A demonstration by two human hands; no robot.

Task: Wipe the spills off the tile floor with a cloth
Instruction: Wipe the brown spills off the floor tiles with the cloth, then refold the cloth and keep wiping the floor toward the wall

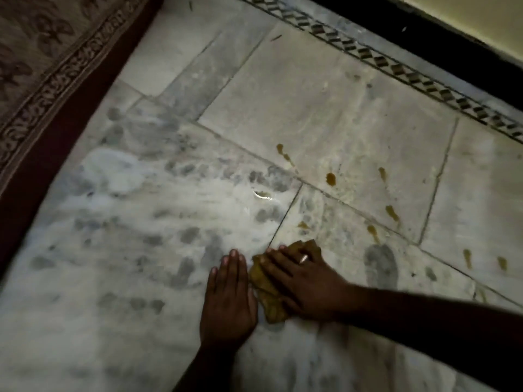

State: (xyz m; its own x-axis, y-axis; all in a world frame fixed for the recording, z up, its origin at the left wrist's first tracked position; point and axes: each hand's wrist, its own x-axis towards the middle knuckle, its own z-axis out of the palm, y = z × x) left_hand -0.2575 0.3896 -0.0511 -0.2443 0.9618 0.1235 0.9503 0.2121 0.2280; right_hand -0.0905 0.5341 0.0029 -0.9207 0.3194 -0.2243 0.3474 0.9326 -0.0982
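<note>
Both hands lie flat on the floor (325, 114). Right hand (304, 281), fingers spread, ring on one finger, presses palm-down on the cloth (266, 290); no clenched grasp, cloth pinned beneath it. Left hand (227, 299) is released, fingers together, resting just beside the cloth's left edge. Cloth is yellow-brown, crumpled, at a tile joint. Several amber spills (330, 178) dot the tiles beyond and to the right. Rug (42, 60) borders far left.
</note>
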